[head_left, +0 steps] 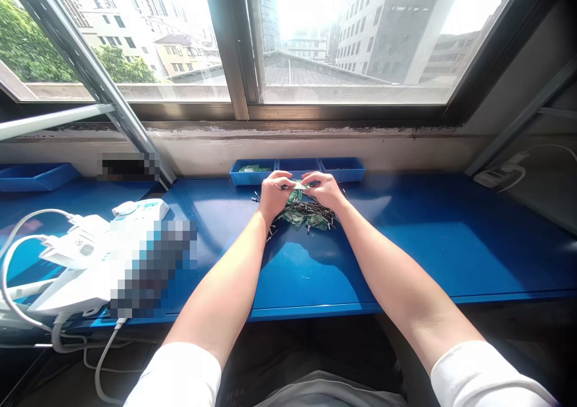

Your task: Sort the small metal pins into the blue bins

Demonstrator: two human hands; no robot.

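My left hand (274,194) and my right hand (328,192) are close together over the blue table (297,281). Both have their fingers pinched on a small clear plastic bag (300,185) with green on it, stretched between them. Whether anything is inside it is too small to tell. Below the hands lies a loose pile of thin dark metal rods (311,205), like screws or pins. Several more green-marked plastic bags (294,217) lie among them. Just behind, a blue three-compartment bin (240,179) holds similar bags in its left compartment; my hands partly hide it.
At the left are a white power strip (144,210) with plugged-in chargers (74,244) and trailing cables. A blue tray (49,178) sits farther left. A metal frame post (135,127) rises near the window. Another white power strip (499,175) is at the far right.
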